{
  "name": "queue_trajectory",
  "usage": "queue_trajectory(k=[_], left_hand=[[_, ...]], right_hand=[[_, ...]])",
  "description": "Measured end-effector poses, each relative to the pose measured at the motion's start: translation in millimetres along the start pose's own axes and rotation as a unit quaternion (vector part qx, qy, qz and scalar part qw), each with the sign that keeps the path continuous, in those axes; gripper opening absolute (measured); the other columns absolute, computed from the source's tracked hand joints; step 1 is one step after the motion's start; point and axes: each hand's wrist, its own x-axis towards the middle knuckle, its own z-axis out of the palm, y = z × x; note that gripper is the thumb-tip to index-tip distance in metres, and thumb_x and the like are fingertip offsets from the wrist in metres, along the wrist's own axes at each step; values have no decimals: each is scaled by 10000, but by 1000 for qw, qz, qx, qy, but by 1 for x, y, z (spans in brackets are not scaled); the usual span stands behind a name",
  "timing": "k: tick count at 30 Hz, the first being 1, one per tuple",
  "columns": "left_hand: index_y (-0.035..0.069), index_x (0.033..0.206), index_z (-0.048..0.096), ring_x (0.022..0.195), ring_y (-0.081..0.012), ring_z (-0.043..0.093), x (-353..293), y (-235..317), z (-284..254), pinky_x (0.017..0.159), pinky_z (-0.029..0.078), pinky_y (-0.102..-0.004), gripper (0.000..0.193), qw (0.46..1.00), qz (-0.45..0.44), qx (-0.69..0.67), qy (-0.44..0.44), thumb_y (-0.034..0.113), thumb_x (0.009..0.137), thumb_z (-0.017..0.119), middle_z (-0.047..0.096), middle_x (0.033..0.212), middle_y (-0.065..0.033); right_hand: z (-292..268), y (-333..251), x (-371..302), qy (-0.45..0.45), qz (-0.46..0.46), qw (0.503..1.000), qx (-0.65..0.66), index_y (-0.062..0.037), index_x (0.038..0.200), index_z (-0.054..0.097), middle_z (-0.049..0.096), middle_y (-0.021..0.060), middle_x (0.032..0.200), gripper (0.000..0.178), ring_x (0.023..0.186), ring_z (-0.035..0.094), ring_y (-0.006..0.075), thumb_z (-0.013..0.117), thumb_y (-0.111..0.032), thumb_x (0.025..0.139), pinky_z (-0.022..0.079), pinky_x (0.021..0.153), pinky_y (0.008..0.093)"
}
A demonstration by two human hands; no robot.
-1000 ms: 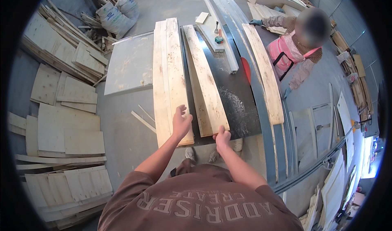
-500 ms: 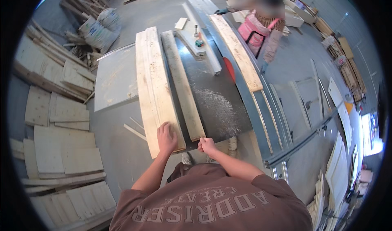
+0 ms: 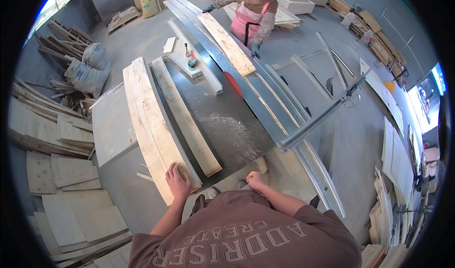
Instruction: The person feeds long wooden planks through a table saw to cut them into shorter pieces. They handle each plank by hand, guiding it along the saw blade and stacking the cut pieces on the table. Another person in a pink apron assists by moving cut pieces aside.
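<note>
Several long pale wooden boards (image 3: 144, 111) lie side by side or stacked along the left of a dark saw table (image 3: 215, 114). On the near end of these boards rests my left hand (image 3: 178, 180), open, its fingers spread over the wood. A narrower board (image 3: 187, 118) lies just right of them, its near end by the table's front edge. My right hand (image 3: 256, 180) is closed in a fist in front of that edge, apart from the narrow board. Whatever it may hold is hidden.
Across the table a co-worker in a pink apron (image 3: 246, 21) has gloved hands at a board (image 3: 227, 42) on the sliding carriage. A red blade guard (image 3: 232, 84) stands beside it. A metal rail (image 3: 322, 114) juts out on the right. Wood panels (image 3: 80, 216) are stacked at left.
My right hand has drawn away from the narrow board's end. The co-worker's board has slid farther from me past the red guard. My view has turned rightward.
</note>
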Motion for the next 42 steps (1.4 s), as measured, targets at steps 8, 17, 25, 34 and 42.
queue_trajectory(k=[8, 17, 25, 34, 42], left_hand=[[-27, 1381, 582, 1367, -441, 504, -73, 18, 6, 1192, 398, -536, 523, 1000, 17, 4, 20, 71, 874, 665, 572, 1486, -219], [-16, 1382, 594, 1352, -446, 519, -147, 32, -3, 1182, 407, -536, 512, 999, 22, -8, 30, 77, 884, 671, 584, 1479, -218], [-26, 1377, 590, 1343, -452, 521, -205, 45, -8, 1178, 412, -537, 505, 999, 30, -13, 33, 73, 889, 671, 587, 1473, -227], [-22, 1372, 587, 1344, -453, 522, -240, 51, -3, 1170, 418, -541, 497, 999, 31, -1, 34, 80, 892, 668, 586, 1478, -221], [-11, 1382, 591, 1357, -434, 527, -251, 48, 2, 1171, 418, -531, 503, 999, 35, 5, 40, 90, 897, 678, 586, 1492, -205]], right_hand=[[-7, 65, -29, 31, -108, 989, -101, -44, 844, 774, 801, 143, 837, 178, 798, 777, 288, 673, -162, 931, 594, 757, 431], [-13, 113, -67, 7, -142, 983, -116, -28, 831, 758, 790, 171, 830, 153, 799, 774, 298, 681, -135, 911, 592, 753, 433], [-25, 152, -106, -28, -127, 986, -101, -47, 859, 749, 779, 223, 931, 159, 921, 766, 410, 656, -164, 912, 593, 835, 508], [-30, 183, -124, -13, -133, 985, -111, -49, 861, 733, 775, 219, 933, 173, 923, 753, 435, 643, -178, 932, 586, 826, 529], [-29, 193, -126, -15, -136, 984, -114, -46, 867, 729, 773, 229, 962, 168, 944, 749, 444, 651, -178, 938, 585, 834, 532]])
